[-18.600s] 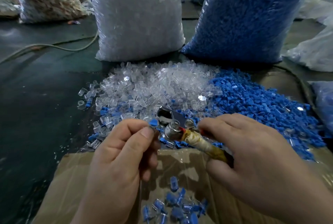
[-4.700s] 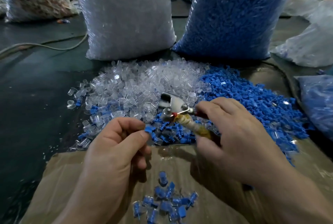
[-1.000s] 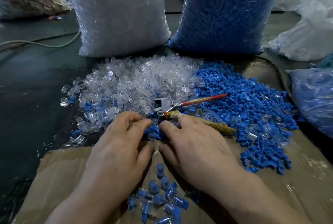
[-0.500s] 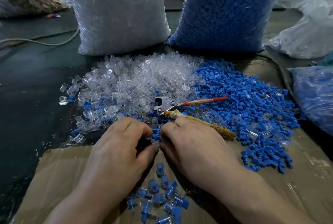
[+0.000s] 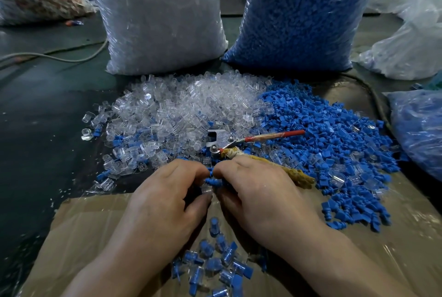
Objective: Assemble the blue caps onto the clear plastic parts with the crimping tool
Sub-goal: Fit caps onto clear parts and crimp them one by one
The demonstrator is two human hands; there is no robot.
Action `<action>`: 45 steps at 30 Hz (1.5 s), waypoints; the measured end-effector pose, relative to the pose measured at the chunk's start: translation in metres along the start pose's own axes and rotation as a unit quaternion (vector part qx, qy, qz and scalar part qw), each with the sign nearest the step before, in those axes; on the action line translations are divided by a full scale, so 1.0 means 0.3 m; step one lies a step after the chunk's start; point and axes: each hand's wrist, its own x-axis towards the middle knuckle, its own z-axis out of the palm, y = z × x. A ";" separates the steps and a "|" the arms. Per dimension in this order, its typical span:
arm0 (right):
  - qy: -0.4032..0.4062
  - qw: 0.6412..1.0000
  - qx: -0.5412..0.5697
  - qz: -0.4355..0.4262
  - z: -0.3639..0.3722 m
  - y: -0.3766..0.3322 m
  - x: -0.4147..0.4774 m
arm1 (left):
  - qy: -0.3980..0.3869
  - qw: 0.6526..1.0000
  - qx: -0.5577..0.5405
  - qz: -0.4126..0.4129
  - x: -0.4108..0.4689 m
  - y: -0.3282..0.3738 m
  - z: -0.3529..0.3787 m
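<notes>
My left hand (image 5: 165, 198) and my right hand (image 5: 260, 191) meet fingertip to fingertip over the near edge of the piles. Between them I pinch a blue cap (image 5: 211, 180) and a clear plastic part (image 5: 207, 189), which my fingers mostly hide. The crimping tool (image 5: 229, 143), with a metal head, one red handle and one cloth-wrapped handle, lies free on the parts just beyond my right hand. A heap of clear parts (image 5: 181, 110) spreads at the centre, with a heap of blue caps (image 5: 334, 141) to its right. Several assembled pieces (image 5: 215, 260) lie on the cardboard below my hands.
A big bag of clear parts (image 5: 157, 16) and a big bag of blue caps (image 5: 299, 14) stand behind the heaps. Brown cardboard (image 5: 83, 237) covers the near floor. A cable (image 5: 59, 57) runs at the left; further plastic bags (image 5: 416, 126) sit at the right.
Earlier my right hand held the crimping tool; now the tool lies on the piles. Over the last second both hands have drawn together, pinching a cap and a clear part.
</notes>
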 end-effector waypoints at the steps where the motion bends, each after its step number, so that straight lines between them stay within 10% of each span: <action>1: 0.004 1.000 0.018 0.002 -0.001 -0.002 0.000 | 0.002 1.000 -0.003 0.012 0.000 -0.003 0.001; 11: 0.087 0.987 0.116 0.067 0.001 0.016 0.004 | 0.150 0.976 -0.135 -0.082 0.000 -0.018 0.008; 22: 0.087 0.953 0.272 0.104 -0.032 -0.013 -0.011 | 0.045 0.885 -0.435 -0.158 -0.004 0.011 0.018; 45: 0.069 0.982 0.176 0.019 -0.026 -0.010 -0.019 | 0.026 0.848 -0.497 -0.180 0.002 0.032 0.029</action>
